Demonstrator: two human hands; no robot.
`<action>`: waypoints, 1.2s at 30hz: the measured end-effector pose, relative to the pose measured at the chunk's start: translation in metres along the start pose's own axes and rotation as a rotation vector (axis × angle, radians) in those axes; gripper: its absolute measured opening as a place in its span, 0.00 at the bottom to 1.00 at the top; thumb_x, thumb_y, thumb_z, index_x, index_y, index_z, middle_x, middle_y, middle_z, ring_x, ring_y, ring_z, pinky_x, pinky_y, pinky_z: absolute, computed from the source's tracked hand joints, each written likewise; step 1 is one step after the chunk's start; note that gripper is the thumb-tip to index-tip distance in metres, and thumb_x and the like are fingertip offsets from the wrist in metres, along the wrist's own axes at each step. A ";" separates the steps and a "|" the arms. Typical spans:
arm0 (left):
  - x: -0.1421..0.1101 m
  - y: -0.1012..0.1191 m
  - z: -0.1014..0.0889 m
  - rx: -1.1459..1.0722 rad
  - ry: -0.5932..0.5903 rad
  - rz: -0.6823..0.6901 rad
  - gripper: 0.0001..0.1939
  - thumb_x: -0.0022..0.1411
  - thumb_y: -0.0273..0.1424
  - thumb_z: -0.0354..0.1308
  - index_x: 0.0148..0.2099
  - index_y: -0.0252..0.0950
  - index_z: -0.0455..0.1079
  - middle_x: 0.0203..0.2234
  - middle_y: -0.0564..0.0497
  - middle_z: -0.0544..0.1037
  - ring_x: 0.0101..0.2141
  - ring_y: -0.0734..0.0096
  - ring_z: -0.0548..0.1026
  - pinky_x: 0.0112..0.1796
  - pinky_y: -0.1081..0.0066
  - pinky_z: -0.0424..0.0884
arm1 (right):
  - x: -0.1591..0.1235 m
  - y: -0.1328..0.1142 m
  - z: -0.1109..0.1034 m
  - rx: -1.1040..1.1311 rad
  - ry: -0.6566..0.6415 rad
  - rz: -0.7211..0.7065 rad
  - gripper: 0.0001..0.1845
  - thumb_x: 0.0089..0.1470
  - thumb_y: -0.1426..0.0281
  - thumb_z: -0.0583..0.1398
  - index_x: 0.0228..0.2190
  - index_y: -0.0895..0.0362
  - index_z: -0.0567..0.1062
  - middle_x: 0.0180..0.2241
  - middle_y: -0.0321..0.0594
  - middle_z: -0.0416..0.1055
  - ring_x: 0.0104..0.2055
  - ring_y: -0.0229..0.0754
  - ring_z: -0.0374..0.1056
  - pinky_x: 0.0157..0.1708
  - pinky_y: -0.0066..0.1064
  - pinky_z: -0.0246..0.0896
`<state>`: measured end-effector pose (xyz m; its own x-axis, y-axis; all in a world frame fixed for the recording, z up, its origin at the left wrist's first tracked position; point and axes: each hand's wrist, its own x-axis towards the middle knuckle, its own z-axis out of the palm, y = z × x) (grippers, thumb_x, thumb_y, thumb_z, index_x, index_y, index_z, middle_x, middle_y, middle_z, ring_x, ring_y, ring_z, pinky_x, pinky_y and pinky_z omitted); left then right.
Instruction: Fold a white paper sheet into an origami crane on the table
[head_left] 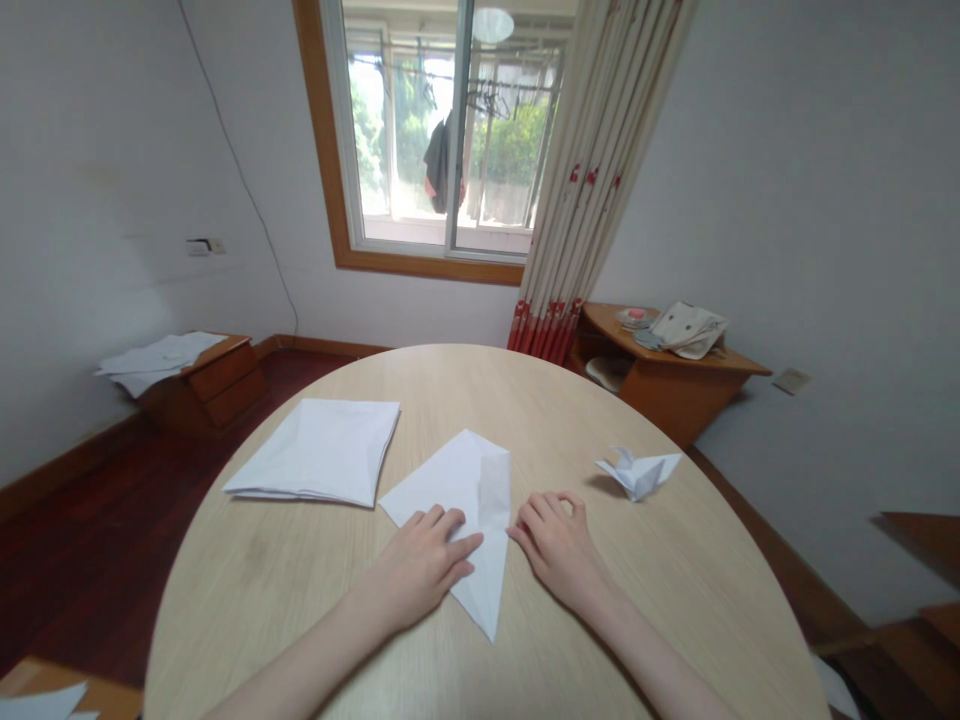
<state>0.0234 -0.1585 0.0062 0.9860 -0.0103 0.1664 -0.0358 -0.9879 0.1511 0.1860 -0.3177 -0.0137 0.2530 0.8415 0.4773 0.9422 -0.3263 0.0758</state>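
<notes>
A partly folded sheet of white paper (pixel 491 575) lies in front of me, with its right side folded over and a narrow point toward me. My left hand (pixel 429 555) rests on its left part, fingers stretched out and apart, pressing it to the table. At the paper's right edge is my right hand (pixel 551 540), fingers curled and the thumb tip touching the edge in a pinch. A folded paper crane (pixel 637 472) stands to the right of that hand. Left of the sheet lies a stack of white paper (pixel 319 450).
All this is on a round light-wood table (pixel 315 590). Beyond it are a window (pixel 450 130), a patterned curtain (pixel 577 200) and a wooden corner cabinet (pixel 652 390) holding a bag. A low drawer cabinet (pixel 221 385) with papers stands at the left.
</notes>
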 end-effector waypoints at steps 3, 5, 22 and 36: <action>0.000 0.000 -0.002 0.001 -0.012 0.001 0.15 0.70 0.33 0.50 0.57 0.44 0.67 0.46 0.46 0.70 0.44 0.58 0.67 0.43 0.62 0.67 | -0.001 -0.001 0.000 0.031 -0.011 -0.016 0.12 0.64 0.72 0.50 0.28 0.56 0.68 0.30 0.37 0.69 0.36 0.44 0.64 0.44 0.39 0.47; 0.001 0.000 -0.002 -0.001 -0.027 0.001 0.15 0.69 0.32 0.51 0.57 0.43 0.66 0.47 0.45 0.70 0.45 0.57 0.68 0.43 0.60 0.67 | -0.001 -0.001 0.001 0.047 0.000 -0.029 0.14 0.64 0.72 0.49 0.28 0.56 0.68 0.29 0.38 0.69 0.35 0.43 0.63 0.44 0.39 0.47; -0.002 -0.008 0.007 -0.145 -0.010 0.019 0.18 0.67 0.27 0.53 0.58 0.43 0.66 0.59 0.45 0.65 0.57 0.58 0.64 0.55 0.58 0.64 | -0.003 -0.006 -0.002 0.214 0.014 -0.064 0.11 0.61 0.73 0.53 0.25 0.56 0.67 0.27 0.34 0.69 0.33 0.40 0.65 0.45 0.37 0.47; -0.001 -0.008 0.006 -0.162 -0.020 0.000 0.19 0.66 0.26 0.54 0.58 0.43 0.66 0.59 0.45 0.65 0.57 0.58 0.64 0.54 0.59 0.65 | -0.003 -0.016 -0.013 0.395 -0.162 -0.109 0.09 0.51 0.78 0.58 0.23 0.56 0.64 0.24 0.29 0.65 0.31 0.35 0.63 0.45 0.34 0.49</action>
<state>0.0236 -0.1517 -0.0008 0.9890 -0.0149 0.1474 -0.0600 -0.9500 0.3063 0.1676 -0.3209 -0.0053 0.1489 0.9290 0.3389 0.9689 -0.0686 -0.2376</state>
